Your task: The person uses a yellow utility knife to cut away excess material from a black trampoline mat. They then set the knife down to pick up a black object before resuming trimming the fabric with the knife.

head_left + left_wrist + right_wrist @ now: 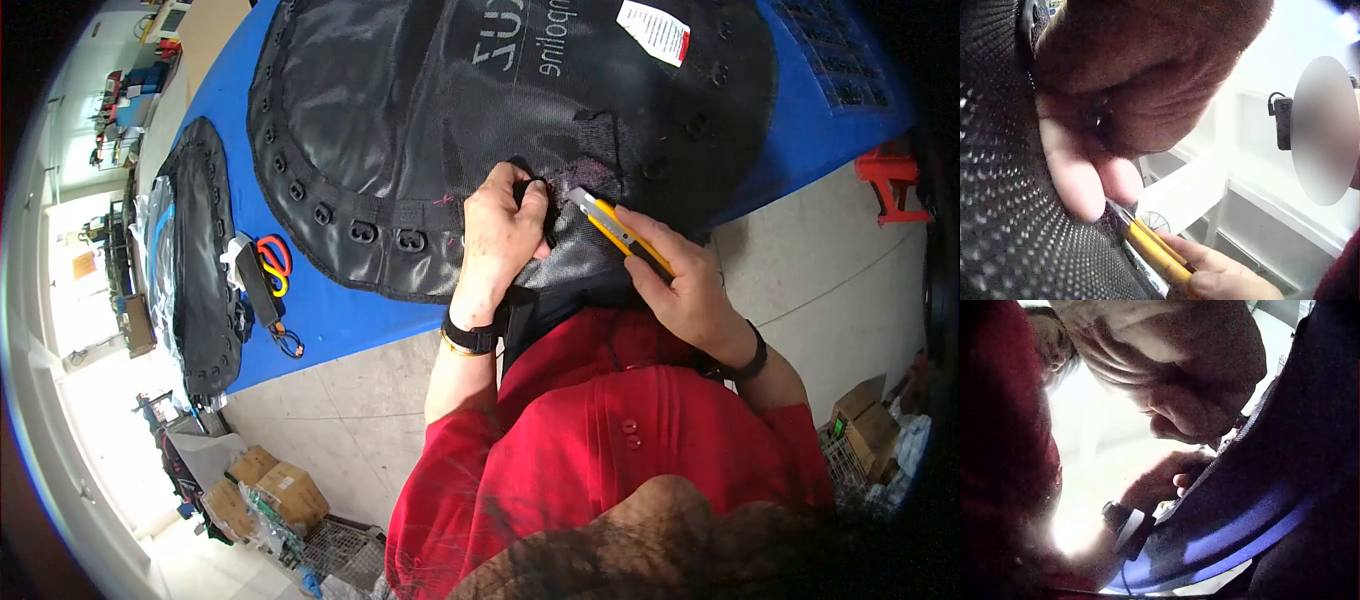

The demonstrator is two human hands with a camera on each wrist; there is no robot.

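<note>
- Shirt in red cloth with small round buttons [625, 440], at the near middle, the person's own.
- Brown cardboard boxes [285, 490] on the floor at near left; another open cardboard box [865, 415] at near right.
- Right hand [690, 290], with its fingers and thumb curled round a slim yellow utility knife [632, 240], blade pointing to far left.
- Left hand [500, 225], nearly closed, pinches a dark fold of cloth between thumb and fingers; the blade is just beside its fingertips, and whether it touches the cloth I cannot tell.
- Large black mesh sheet with a rounded outline [440, 120], under both hands and spread over the bench [320, 325], which has a blue top; black loops [411, 240] run along the sheet's near left rim, and reddish threads [445, 200] lie on the mesh.
- Scissors with red and yellow handles [276, 286], on the bench left of the sheet, beside a dark flat item.
- Second black piece with looped edges [200, 270], at the left end, clear plastic along its left side.
- White printed label with a red edge [655, 32] and grey lettering [495, 50] on the sheet's far part.
- Red plastic stool [893, 185], beyond the bench at right.
</note>
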